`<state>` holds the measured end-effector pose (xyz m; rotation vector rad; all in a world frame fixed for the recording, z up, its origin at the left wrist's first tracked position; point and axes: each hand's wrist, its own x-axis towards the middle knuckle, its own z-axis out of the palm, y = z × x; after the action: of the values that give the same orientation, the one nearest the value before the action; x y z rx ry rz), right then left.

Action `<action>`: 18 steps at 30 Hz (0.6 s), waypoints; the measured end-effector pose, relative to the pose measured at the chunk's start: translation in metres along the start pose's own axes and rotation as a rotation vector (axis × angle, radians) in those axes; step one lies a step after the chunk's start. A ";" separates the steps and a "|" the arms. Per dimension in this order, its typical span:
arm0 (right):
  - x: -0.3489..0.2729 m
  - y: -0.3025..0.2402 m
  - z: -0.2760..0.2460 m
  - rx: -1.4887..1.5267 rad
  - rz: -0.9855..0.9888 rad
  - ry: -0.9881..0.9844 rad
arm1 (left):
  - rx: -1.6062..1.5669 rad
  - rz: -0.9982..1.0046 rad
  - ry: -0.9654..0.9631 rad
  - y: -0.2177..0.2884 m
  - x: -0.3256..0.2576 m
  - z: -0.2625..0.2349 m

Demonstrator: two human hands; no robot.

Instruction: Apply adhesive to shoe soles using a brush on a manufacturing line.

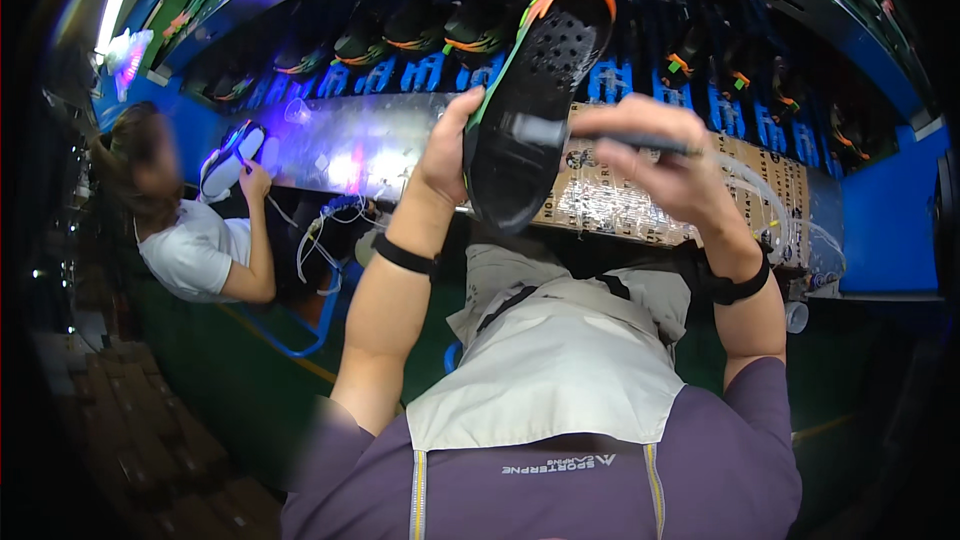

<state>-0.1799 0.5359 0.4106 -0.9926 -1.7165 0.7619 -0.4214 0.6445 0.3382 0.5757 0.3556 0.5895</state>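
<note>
Matt black rubber shoe sole [530, 100], perforated; glossy foil-wrapped surface [350, 155]; taped cardboard panel [620, 205]; pale cloth apron [560, 360].

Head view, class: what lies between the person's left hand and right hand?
In the head view, the black shoe sole with its orange and green rim lies between them: the left hand grips its edge, while the right hand holds a dark tool against it.

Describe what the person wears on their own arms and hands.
Both forearms are bare, and both hands are bare, with no gloves. The left hand has a black band around its wrist. The right hand has a similar black wrist strap. Purple short sleeves cover the upper arms, over a pale grey apron with a dark strap.
</note>
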 end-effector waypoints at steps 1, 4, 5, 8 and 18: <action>0.007 0.007 -0.004 -0.162 -0.071 0.136 | -0.025 0.000 -0.028 -0.007 -0.005 0.003; 0.026 0.026 -0.006 -0.458 -0.157 0.403 | -0.063 -0.023 -0.076 -0.026 -0.014 0.015; 0.027 0.031 -0.003 -0.559 -0.248 0.371 | -0.078 -0.037 -0.085 -0.028 -0.014 0.017; 0.014 0.035 0.017 -0.670 -0.316 0.066 | -0.104 0.033 -0.017 -0.034 -0.009 0.002; 0.003 0.025 0.013 0.031 0.174 0.031 | -0.169 0.162 -0.021 -0.040 -0.014 -0.025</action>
<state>-0.1858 0.5500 0.3872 -1.1372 -1.6019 0.8778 -0.4275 0.6185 0.2963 0.4502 0.2375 0.7606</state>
